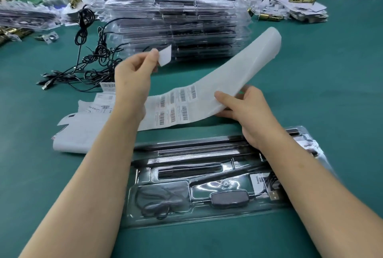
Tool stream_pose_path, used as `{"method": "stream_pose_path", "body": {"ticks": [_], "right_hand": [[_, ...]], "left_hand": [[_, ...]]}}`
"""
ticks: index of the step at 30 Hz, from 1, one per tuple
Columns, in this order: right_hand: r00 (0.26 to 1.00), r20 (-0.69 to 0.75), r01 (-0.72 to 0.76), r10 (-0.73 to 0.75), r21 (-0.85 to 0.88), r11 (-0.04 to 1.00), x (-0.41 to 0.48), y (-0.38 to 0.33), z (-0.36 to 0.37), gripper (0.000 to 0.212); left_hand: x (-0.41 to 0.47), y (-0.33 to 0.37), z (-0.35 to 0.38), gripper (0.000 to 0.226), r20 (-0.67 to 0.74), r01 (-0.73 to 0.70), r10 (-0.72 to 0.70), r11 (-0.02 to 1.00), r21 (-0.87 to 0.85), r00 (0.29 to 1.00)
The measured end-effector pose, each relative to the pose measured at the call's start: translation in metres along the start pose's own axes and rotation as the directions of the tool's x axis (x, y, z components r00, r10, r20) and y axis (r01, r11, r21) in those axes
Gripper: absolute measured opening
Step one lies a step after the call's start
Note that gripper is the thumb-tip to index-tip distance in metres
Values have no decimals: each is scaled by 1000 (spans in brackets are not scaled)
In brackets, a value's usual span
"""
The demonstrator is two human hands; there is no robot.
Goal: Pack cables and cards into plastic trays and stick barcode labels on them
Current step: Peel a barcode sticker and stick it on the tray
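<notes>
A clear plastic tray (186, 221) lies on the green table in front of me, holding a coiled black cable (159, 199), an inline controller with a USB plug (230, 197) and a card. My left hand (134, 71) pinches a single white label (165, 55) by its edge, lifted above the table. My right hand (246, 110) grips the long backing sheet of barcode labels (207, 96), which curls upward to the right; several labels remain at its left end.
A tall stack of packed clear trays (172, 25) stands behind. Loose black cables (87, 61) sprawl to its left. White cards and papers (83, 125) lie at left. Paper scraps and brass hardware (290, 9) sit at the far right.
</notes>
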State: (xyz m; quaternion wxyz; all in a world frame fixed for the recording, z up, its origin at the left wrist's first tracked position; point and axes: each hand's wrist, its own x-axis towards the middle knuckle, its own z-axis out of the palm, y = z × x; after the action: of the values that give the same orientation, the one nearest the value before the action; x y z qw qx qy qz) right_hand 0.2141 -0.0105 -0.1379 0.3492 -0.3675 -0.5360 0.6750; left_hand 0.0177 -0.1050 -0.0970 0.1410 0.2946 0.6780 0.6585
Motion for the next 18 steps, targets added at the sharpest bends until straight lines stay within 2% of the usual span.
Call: {"method": "stream_pose_path", "body": {"ticks": [2, 4, 6, 8, 9, 11, 12, 13, 14, 15, 17, 18], "right_hand": [[997, -77, 28, -29, -18, 999, -2, -2, 1, 43], [975, -214, 54, -62, -43, 998, -3, -7, -2, 53], [916, -389, 72, -95, -72, 995, -2, -17, -13, 72], [822, -543, 136, -174, -110, 985, -2, -35, -31, 83], [762, -594, 197, -257, -164, 966, -5, -47, -40, 79], [622, -618, 330, -481, -350, 877, -19, -67, -51, 54], [575, -582, 389, -575, -424, 818, -27, -73, -53, 39], [567, -525, 450, -634, -448, 773, -35, -78, -51, 27], [608, -455, 499, -651, -418, 759, -45, -81, -46, 19], [685, -364, 525, -631, -354, 774, -53, -82, -39, 17], [843, -101, 493, -528, -243, 835, -68, -75, -22, 23], [888, 30, 453, -459, -225, 863, -74, -68, -14, 27]], "left_hand": [[-2, 21, -9, 14, 68, -88, 92, 994, -59, 993], [-8, 38, -18, 13, 153, -186, 201, 976, -110, 967], [-20, 44, -24, 12, 260, -243, 270, 961, -131, 927], [-34, 39, -33, 14, 361, -238, 267, 963, -123, 893], [-42, 33, -39, 15, 400, -212, 239, 971, -113, 885], [-60, 21, -52, 21, 441, -119, 171, 982, -143, 881], [-70, 15, -58, 26, 431, -85, 155, 981, -177, 889], [-80, 8, -62, 27, 391, -95, 165, 977, -193, 905], [-89, 4, -65, 19, 327, -148, 200, 973, -178, 924], [-97, 0, -67, 9, 271, -215, 246, 967, -139, 931], [-110, 0, -68, 2, 219, -314, 322, 947, -73, 921], [-114, 2, -68, 2, 212, -341, 347, 938, -66, 914]]}}
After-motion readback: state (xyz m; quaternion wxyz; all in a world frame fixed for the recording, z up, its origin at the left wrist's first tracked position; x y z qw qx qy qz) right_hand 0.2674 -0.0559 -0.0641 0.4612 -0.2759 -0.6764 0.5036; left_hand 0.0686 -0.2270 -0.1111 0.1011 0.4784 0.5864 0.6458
